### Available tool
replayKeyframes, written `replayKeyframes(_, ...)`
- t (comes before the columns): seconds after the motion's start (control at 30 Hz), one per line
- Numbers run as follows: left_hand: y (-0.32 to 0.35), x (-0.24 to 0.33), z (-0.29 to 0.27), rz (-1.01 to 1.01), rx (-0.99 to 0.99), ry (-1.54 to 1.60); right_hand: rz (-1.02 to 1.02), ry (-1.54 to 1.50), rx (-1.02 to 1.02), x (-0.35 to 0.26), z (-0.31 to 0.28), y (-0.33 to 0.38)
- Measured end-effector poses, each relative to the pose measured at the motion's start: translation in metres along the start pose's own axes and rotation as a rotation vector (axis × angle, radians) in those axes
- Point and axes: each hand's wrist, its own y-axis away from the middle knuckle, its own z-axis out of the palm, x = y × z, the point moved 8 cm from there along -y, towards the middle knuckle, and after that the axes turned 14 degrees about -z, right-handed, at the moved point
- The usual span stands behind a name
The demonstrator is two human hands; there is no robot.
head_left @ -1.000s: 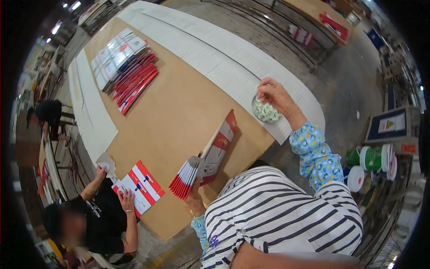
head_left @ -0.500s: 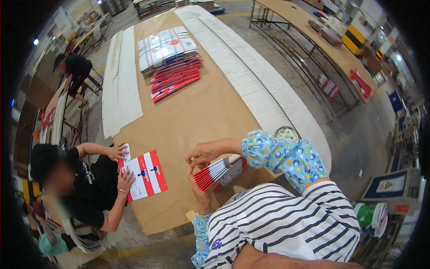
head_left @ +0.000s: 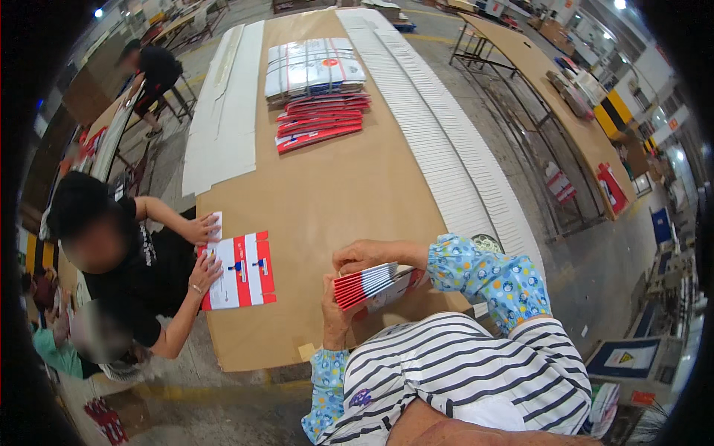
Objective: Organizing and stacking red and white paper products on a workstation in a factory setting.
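Note:
A bundle of flat folded cardboard cartons (head_left: 368,285), red at the left end and white beyond, stands on edge at the near side of the table, close to my body. My left hand (head_left: 335,312) is closed round the bundle's red left end. Along the far left corner of the bundle my right hand (head_left: 364,255) is curled, fingers bent and close to the left fingertips; what they pinch is hidden. Both arms wear blue patterned sleeves. Beside my right forearm sits a small round dish of pale bands or strings (head_left: 487,244), partly covered by the sleeve.
A co-worker (head_left: 111,253) at the left presses both hands on a flat red-and-white carton sheet (head_left: 239,271). Farther back stands a tied stack of cartons (head_left: 316,74). White corrugated strips (head_left: 424,111) border the brown tabletop (head_left: 297,186). Another long table (head_left: 520,63) stands at the far right.
The view has shifted, so the scene sits differently in it. My right fingers have drawn in against the bundle's far edge. My left hand keeps its hold.

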Motion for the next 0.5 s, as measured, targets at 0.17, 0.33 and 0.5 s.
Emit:
replayKeyframes(0.17,0.013,-0.002,0.01,-0.168,-0.102,0.361,-0.176,0.21,-0.015,0.012,0.004,-0.004)
replayKeyframes(0.33,-0.002,0.041,-0.009,0.249,-0.115,-0.303,0.15,-0.512,0.251,-0.007,-0.019,-0.034)
replayKeyframes(0.5,-0.014,0.056,-0.019,0.24,-0.12,-0.179,0.11,-0.224,0.128,-0.097,-0.022,-0.075)
